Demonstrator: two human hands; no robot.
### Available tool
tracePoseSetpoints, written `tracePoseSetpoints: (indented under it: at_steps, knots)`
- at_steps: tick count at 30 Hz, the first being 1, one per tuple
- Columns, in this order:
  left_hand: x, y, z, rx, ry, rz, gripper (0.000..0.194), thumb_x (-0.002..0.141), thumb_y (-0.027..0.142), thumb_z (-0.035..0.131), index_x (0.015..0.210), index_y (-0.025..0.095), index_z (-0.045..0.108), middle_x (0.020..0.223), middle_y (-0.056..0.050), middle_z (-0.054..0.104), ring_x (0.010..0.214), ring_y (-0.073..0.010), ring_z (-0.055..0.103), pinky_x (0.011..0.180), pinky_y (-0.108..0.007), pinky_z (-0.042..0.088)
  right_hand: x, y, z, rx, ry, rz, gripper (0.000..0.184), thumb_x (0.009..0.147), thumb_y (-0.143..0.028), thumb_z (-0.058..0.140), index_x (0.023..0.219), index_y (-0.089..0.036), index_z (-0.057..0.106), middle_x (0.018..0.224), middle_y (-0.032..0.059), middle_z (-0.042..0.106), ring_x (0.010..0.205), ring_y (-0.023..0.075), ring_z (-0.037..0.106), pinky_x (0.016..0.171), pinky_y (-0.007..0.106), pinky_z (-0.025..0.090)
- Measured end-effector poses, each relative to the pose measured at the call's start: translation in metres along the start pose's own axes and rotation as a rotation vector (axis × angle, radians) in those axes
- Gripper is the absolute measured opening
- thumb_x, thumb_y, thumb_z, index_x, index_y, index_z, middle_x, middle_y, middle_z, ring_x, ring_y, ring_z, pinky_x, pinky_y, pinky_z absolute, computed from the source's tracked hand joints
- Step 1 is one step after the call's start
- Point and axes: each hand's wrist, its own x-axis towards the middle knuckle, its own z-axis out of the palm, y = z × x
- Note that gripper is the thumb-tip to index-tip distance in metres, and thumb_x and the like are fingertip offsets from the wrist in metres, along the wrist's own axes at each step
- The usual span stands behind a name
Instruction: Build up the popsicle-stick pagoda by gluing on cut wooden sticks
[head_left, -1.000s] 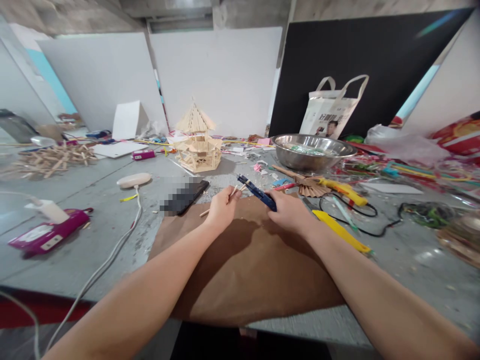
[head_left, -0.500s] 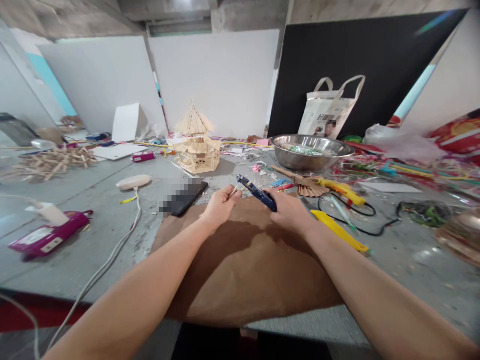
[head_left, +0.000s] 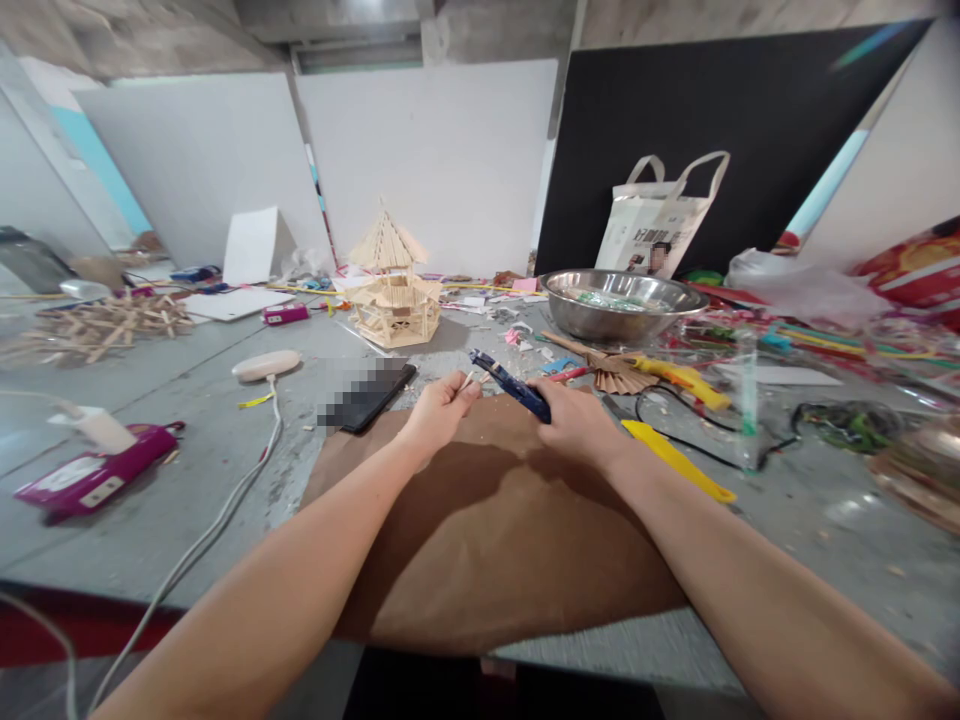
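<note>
My left hand is closed in a pinch on a thin pale wooden stick. Its end lies close to the jaws of blue-handled pliers, which my right hand grips. Whether the jaws touch the wood is too small to tell. Both hands are over the far edge of a brown sheet on the grey table. Beyond them stands a small wooden pavilion model with a pointed roof, made of thin sticks.
A black phone lies left of my left hand. Farther left are a white-corded device, a purple power strip and a stick pile. Rightward are a metal bowl, a yellow tool, a yellow-handled item and a clear-green tube.
The clear-green tube has shifted right and turned from slanting to nearly vertical in the picture. Both hands have moved very slightly left, still holding the stick and the pliers.
</note>
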Motion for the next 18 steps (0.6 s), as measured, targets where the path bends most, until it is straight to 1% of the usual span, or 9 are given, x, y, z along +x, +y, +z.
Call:
tracePoseSetpoints:
  at_steps: [5,8,10,12,14,18]
  knots:
    - [-0.0013,-0.0037,0.0040,0.174,0.104,0.053,0.029,0.081,0.035,0.040,0.061,0.016,0.044,0.053,0.004,0.041,0.052,-0.0078,0.037,0.054,-0.020,0.029,0.0015,-0.0037,0.0023,-0.021,-0.005,0.035,0.043,0.069,-0.022,0.046,0.112,-0.019,0.047,0.104,0.0089,0.061,0.086,0.0231,0.058,0.068,0.028,0.038]
    - [-0.0008,-0.0046,0.0073,0.220,0.190,0.053,0.030,0.080,0.036,0.041,0.058,0.016,0.039,0.051,0.006,0.034,0.052,-0.0077,0.033,0.052,-0.021,0.026,0.0006,-0.0053,0.0040,-0.019,0.009,0.044,0.043,0.069,-0.021,0.046,0.112,-0.019,0.046,0.104,0.0083,0.061,0.088,0.0231,0.058,0.069,0.028,0.039]
    - [0.0003,-0.0046,0.0087,0.219,0.217,0.054,0.032,0.080,0.038,0.041,0.057,0.017,0.035,0.050,0.006,0.028,0.051,-0.0074,0.029,0.050,-0.021,0.023,-0.0006,-0.0056,0.0044,-0.002,0.021,0.027,0.043,0.069,-0.020,0.045,0.112,-0.019,0.045,0.106,0.0079,0.060,0.090,0.0235,0.058,0.070,0.029,0.039]
    - [0.0014,-0.0037,0.0088,0.199,0.204,0.059,0.034,0.080,0.040,0.041,0.057,0.016,0.036,0.051,0.006,0.025,0.051,-0.0072,0.027,0.050,-0.021,0.022,-0.0016,-0.0053,0.0042,0.020,0.029,0.008,0.045,0.068,-0.019,0.045,0.113,-0.019,0.044,0.109,0.0082,0.058,0.093,0.0240,0.056,0.072,0.030,0.040]
    - [0.0022,-0.0017,0.0078,0.160,0.163,0.059,0.035,0.080,0.042,0.040,0.058,0.016,0.039,0.050,0.006,0.026,0.050,-0.0070,0.027,0.049,-0.021,0.022,-0.0023,-0.0045,0.0038,0.034,0.035,-0.003,0.046,0.068,-0.019,0.045,0.114,-0.018,0.043,0.111,0.0087,0.057,0.095,0.0243,0.055,0.074,0.031,0.040]
    - [0.0017,0.0031,0.0049,-0.001,0.066,0.007,0.040,0.077,0.050,0.043,0.059,0.015,0.042,0.047,0.007,0.027,0.045,-0.0055,0.025,0.045,-0.020,0.020,-0.0026,-0.0018,0.0039,0.034,0.035,-0.025,0.047,0.068,-0.019,0.044,0.115,-0.018,0.042,0.113,0.0087,0.056,0.096,0.0246,0.055,0.075,0.031,0.040]
